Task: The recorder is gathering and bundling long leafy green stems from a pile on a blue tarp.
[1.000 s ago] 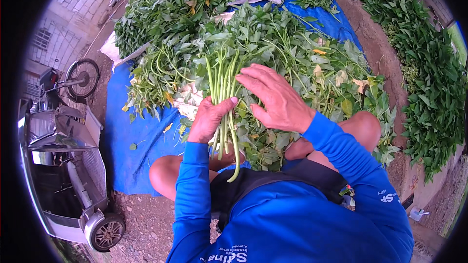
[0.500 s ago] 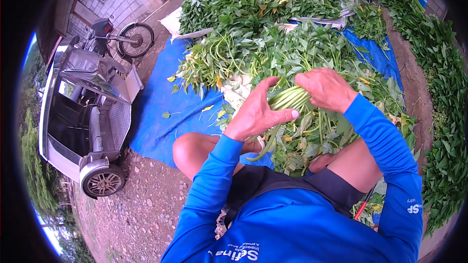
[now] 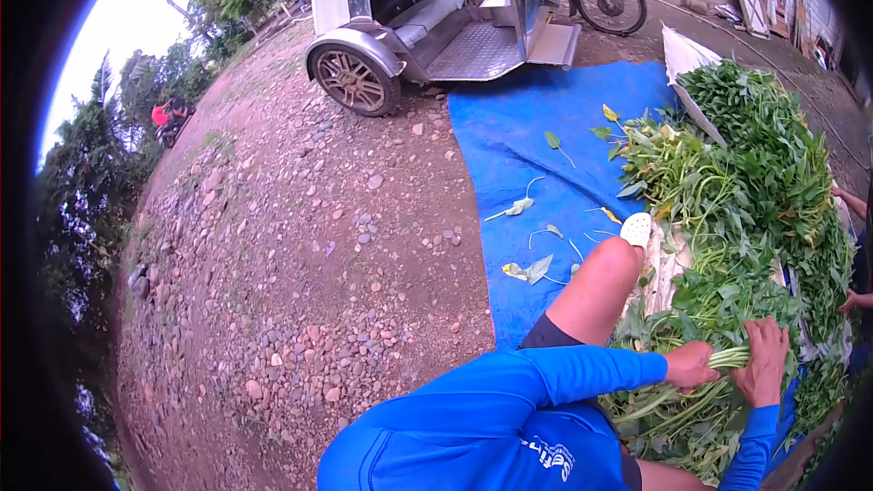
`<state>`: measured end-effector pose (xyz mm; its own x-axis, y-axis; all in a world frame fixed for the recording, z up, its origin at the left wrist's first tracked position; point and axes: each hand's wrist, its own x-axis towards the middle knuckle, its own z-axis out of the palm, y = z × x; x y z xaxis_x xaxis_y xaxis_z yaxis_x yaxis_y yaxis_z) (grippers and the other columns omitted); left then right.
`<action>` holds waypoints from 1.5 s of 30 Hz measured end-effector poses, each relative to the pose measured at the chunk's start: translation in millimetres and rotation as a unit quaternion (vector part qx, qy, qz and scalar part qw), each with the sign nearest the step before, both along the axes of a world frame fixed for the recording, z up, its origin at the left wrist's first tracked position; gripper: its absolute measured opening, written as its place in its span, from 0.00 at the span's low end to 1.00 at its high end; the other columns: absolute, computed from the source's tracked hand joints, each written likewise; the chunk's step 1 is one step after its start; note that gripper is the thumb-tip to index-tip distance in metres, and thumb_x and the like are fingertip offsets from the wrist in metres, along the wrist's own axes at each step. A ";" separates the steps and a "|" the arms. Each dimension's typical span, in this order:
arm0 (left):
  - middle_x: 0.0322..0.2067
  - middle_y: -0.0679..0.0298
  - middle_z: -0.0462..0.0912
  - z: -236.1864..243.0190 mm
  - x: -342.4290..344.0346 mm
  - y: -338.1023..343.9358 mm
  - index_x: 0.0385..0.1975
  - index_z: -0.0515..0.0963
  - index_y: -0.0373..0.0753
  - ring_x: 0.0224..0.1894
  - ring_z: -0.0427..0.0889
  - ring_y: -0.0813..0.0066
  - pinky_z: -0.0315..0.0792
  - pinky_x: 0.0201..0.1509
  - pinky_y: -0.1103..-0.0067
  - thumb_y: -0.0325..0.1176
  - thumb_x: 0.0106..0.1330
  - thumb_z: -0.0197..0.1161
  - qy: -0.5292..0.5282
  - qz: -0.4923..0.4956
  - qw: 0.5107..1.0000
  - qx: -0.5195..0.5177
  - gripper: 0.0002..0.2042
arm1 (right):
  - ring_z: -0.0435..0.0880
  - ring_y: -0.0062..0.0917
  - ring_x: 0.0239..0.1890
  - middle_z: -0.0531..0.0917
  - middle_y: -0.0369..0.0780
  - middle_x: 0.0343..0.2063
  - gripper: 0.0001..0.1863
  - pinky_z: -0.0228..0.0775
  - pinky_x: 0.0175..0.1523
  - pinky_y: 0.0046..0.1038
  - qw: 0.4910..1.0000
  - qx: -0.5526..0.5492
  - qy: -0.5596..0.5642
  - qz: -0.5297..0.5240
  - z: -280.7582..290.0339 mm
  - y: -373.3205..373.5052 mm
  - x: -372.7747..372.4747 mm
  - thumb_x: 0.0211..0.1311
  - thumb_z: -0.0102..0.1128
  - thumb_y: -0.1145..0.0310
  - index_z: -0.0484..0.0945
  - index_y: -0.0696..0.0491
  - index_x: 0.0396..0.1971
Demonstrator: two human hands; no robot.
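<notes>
A bundle of pale green leafy-vegetable stems (image 3: 727, 358) sits between my two hands at the lower right. My left hand (image 3: 693, 365) is closed in a fist round one end of it. On the other side, my right hand (image 3: 766, 364) wraps its fingers about the bundle. Beneath and around both hands lies a heap of cut leafy greens (image 3: 741, 291), with long loose stems (image 3: 659, 400) below my left wrist. The leafy part of the bundle cannot be made out among the heap.
A blue tarp (image 3: 555, 118) lies under the greens, with a few stray leaves (image 3: 532, 270) on it. A motor tricycle (image 3: 464, 59) stands beyond. Stony ground (image 3: 318, 245) spreads leftward. Another person's hand (image 3: 855, 300) reaches in at the right edge. My white clog (image 3: 636, 229) rests by the heap.
The view has swung left, so the hands and greens now appear at the lower right. My left hand, spread beside the bundle before, has closed round the stems.
</notes>
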<state>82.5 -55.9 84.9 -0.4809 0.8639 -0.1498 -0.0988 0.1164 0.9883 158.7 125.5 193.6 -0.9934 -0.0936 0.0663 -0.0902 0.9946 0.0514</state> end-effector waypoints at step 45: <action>0.22 0.71 0.69 -32.0 -110.4 30.1 0.34 0.70 0.46 0.21 0.70 0.79 0.69 0.24 0.75 0.50 0.75 0.66 -0.342 0.181 0.919 0.075 0.17 | 0.79 0.12 0.30 0.84 0.33 0.28 0.13 0.70 0.35 0.20 0.652 -0.676 0.027 -0.344 -103.0 -119.9 36.9 0.72 0.69 0.64 0.86 0.61 0.40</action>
